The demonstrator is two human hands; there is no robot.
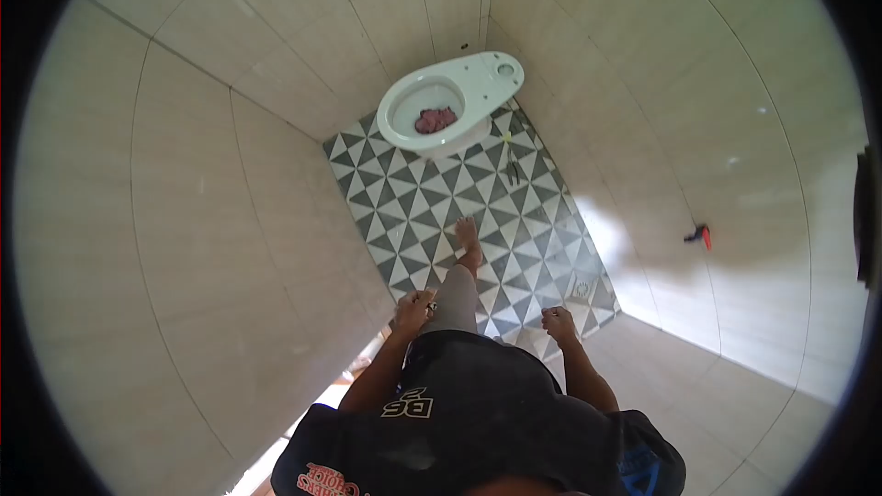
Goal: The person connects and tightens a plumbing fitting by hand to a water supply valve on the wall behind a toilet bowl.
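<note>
My left grip (415, 311) and right grip (558, 323) are looking narrow, can't tell if holding anything; I'm minding my footing on this tiled floor (418, 220).

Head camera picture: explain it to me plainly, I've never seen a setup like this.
There is no machine here, just a person with bare hands. The single picture comes from a camera worn on their head, looking forward and down. The left hand is beside the grey-clad leg; the right hand is out to the side. Whether either grip holds anything is too small to tell. A toilet stands on the patterned floor, a reddish bundle in its bowl.
</note>
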